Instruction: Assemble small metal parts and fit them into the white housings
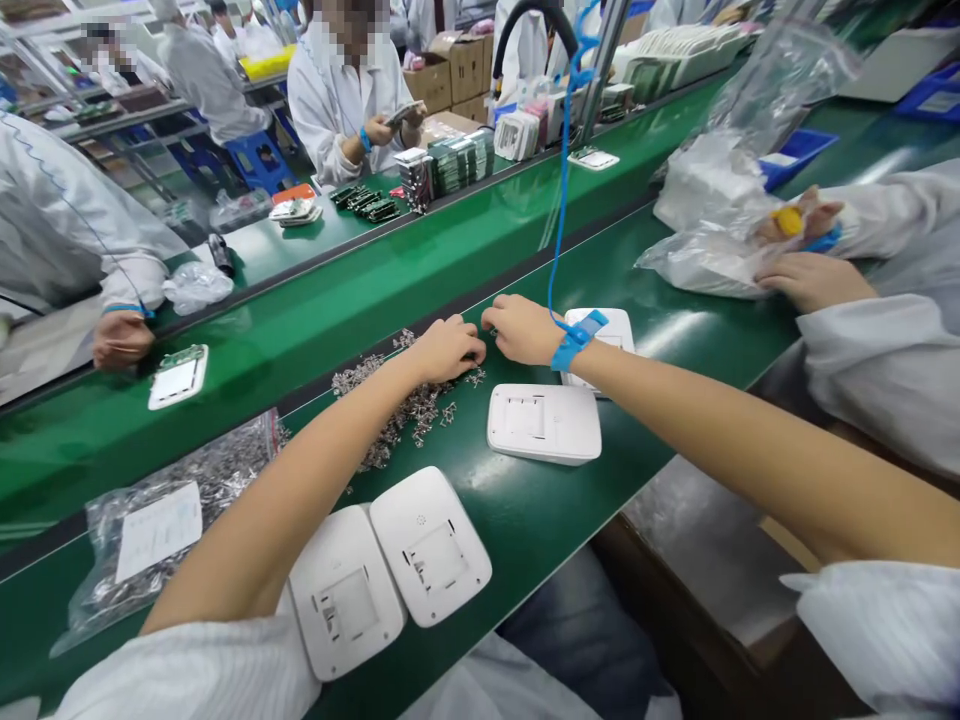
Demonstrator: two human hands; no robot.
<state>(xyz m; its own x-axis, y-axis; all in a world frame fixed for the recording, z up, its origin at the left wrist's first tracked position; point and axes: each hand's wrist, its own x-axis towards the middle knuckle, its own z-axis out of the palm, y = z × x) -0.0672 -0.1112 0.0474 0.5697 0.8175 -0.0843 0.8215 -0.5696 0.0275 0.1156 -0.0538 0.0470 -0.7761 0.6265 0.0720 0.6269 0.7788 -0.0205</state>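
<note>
Both hands down in the pile of small grey metal clips (pixel 397 415): left hand (pixel 448 348) curled over them, right hand (pixel 523 328) pinching alongside; grasp unclear. White square plastic casing (pixel 544 423) sits just below the right wrist.

We have bare green table (pixel 570 500) between the pile of small metal parts (pixel 409 405) and the white cover (pixel 544 422) lying to its right. Two more white covers (pixel 390 565) crowd the near edge, touching each other. A bag of parts (pixel 172 520) blocks the left, and a blue coiled cord (pixel 562 200) hangs over our right hand (pixel 521 328).
</note>
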